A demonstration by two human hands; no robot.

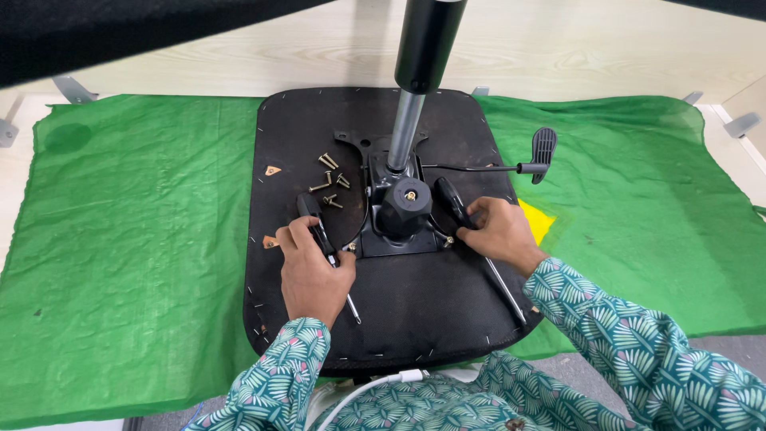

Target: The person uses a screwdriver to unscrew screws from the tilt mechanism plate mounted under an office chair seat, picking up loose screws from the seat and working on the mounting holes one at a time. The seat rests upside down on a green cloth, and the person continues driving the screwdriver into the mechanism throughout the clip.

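Note:
An upturned black chair seat (447,303) lies on a green cloth (136,239), with its metal mechanism plate (399,239) and gas cylinder (407,128) standing up in the middle. My left hand (311,271) holds a black-handled screwdriver (313,219) whose metal shaft (352,308) points back toward me. A second black-handled screwdriver (451,199) lies under my right hand (499,231), right of the plate, its shaft (507,291) also running toward me. Several brass screws (329,177) lie loose on the seat left of the cylinder.
A lever with a black paddle handle (542,145) sticks out to the right of the mechanism. A yellow patch (538,222) shows on the cloth beside my right hand. A pale wooden surface (558,48) and metal brackets (72,89) border the cloth at the back.

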